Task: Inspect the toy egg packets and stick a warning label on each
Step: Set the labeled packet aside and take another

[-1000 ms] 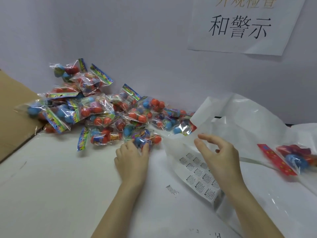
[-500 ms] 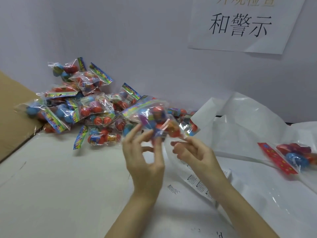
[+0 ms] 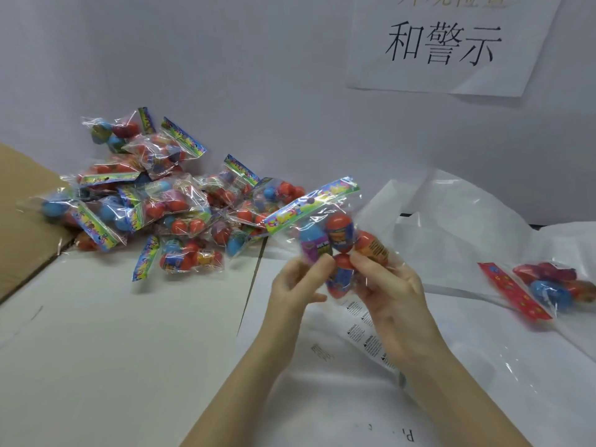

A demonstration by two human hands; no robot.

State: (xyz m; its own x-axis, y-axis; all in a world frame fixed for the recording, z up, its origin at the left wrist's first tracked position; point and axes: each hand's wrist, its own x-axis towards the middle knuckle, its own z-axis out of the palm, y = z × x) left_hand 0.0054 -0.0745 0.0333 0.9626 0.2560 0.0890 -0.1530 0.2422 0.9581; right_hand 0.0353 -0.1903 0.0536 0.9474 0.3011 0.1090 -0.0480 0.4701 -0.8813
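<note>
Both hands hold one clear toy egg packet [image 3: 335,237] in the air above the table; it has a green and yellow header strip and holds red and blue eggs. My left hand [image 3: 296,288] pinches its lower left part. My right hand [image 3: 390,295] grips its lower right side, fingers curled round the eggs. Under my right hand lies the white sheet of warning labels [image 3: 364,333], partly hidden. A pile of several other packets [image 3: 161,204] lies at the back left against the wall.
A single packet with a red header [image 3: 545,288] lies at the right on crumpled white paper [image 3: 458,227]. A brown cardboard flap [image 3: 22,201] stands at the left edge. A paper sign [image 3: 445,43] hangs on the wall.
My left hand picked a packet from the pile and lifted it. My right hand left the label sheet and joined it. The packet now sits further right, held by both hands.
</note>
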